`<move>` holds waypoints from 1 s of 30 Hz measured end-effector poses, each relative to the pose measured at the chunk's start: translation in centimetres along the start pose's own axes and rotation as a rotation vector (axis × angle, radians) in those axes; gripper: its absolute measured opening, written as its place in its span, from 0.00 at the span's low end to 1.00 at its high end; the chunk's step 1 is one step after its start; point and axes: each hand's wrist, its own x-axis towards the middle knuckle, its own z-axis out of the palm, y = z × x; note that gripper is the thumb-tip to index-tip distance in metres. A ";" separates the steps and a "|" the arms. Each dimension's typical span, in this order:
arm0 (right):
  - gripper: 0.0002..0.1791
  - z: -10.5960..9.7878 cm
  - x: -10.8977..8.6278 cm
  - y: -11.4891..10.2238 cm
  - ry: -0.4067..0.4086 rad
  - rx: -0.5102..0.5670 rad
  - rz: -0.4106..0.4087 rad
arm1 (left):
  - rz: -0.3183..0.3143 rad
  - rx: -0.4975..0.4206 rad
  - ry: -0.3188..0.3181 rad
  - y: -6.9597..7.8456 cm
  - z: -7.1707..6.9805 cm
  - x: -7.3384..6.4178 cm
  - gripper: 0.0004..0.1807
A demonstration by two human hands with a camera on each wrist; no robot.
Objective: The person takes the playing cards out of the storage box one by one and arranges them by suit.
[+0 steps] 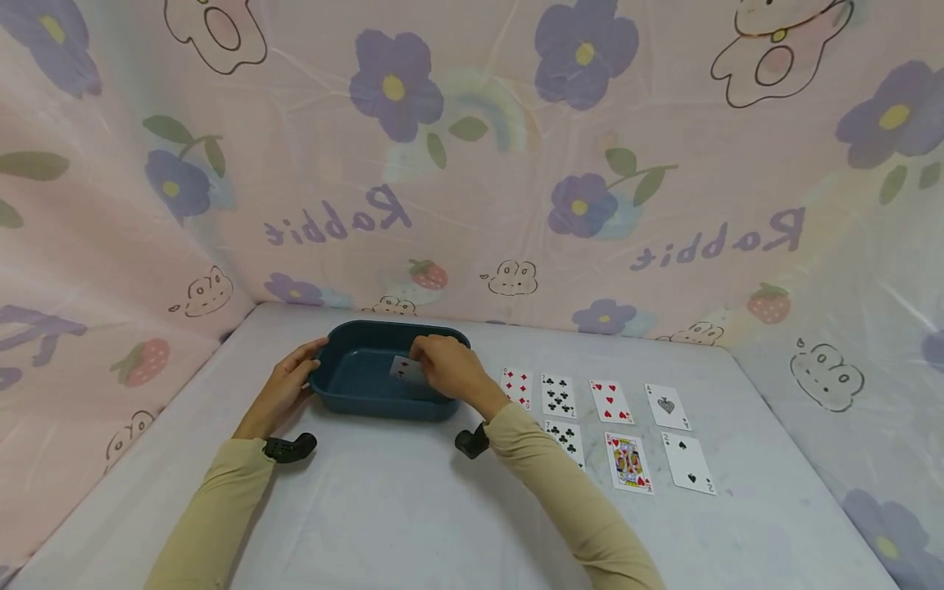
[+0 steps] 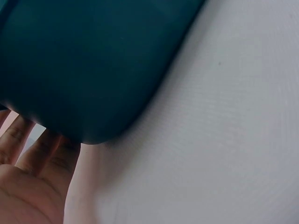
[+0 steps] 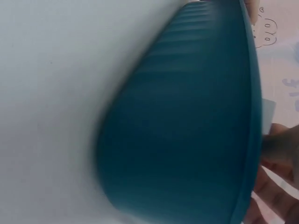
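A dark teal plastic tub (image 1: 383, 407) stands toward the back of the table. My left hand (image 1: 283, 385) rests against its left end, and the left wrist view shows fairly straight fingers (image 2: 51, 149) touching the tub wall (image 2: 93, 70). Over the tub's right side, my right hand (image 1: 450, 366) pinches a playing card (image 1: 403, 369) with red diamond pips, held tilted inside the tub. From the right wrist, the tub's outer wall (image 3: 177, 130) fills the middle, with part of the card (image 3: 267, 114) and right hand (image 3: 280, 186) beyond its rim.
Right of the tub, playing cards lie face up in two rows, including an ace of spades (image 1: 667, 407), a king of hearts (image 1: 629, 463) and a two of spades (image 1: 689, 463). My right forearm partly covers a lower seven of clubs (image 1: 566, 442). Patterned cloth (image 1: 472, 205) hangs behind the table.
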 end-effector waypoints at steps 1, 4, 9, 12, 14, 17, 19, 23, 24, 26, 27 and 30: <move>0.07 0.0 0.0 0.1 0.025 0.025 0.002 | 0.002 0.001 0.000 0.0 0.0 0.0 0.27; 0.07 -0.1 -0.2 0.4 0.079 0.125 0.002 | 0.005 0.004 -0.004 0.0 -0.1 0.1 0.27; 0.06 -0.2 -0.5 0.7 0.177 0.285 -0.010 | 0.015 0.000 -0.010 0.1 -0.1 0.0 0.27; 0.06 -0.4 -0.8 0.8 0.237 0.387 0.007 | 0.019 -0.002 -0.011 0.1 -0.1 -0.1 0.27; 0.06 -0.6 -1.0 0.8 0.277 0.443 0.022 | 0.016 -0.004 -0.010 0.1 0.0 -0.1 0.27; 0.05 -1.0 -1.2 0.8 0.325 0.505 0.052 | 0.011 -0.002 -0.006 0.1 0.0 -0.1 0.27; 0.06 -1.1 -1.4 0.8 0.344 0.535 0.080 | 0.010 0.002 -0.006 0.1 0.0 -0.1 0.27; 0.06 -1.6 -1.8 0.8 0.355 0.600 0.172 | 0.012 0.010 -0.012 0.0 0.0 -0.1 0.27; 0.06 -1.7 -1.9 0.8 0.357 0.621 0.197 | 0.012 0.009 -0.012 0.0 0.0 -0.1 0.27; 0.06 -2.0 -2.2 0.8 0.355 0.659 0.258 | 0.013 0.011 -0.012 0.0 0.0 -0.1 0.27; 0.07 -2.1 -2.3 0.8 0.355 0.677 0.284 | 0.013 0.009 -0.012 0.0 0.0 -0.1 0.27; 0.08 -2.5 -2.8 0.9 0.352 0.757 0.354 | 0.012 0.001 -0.010 -0.1 -0.1 -0.1 0.27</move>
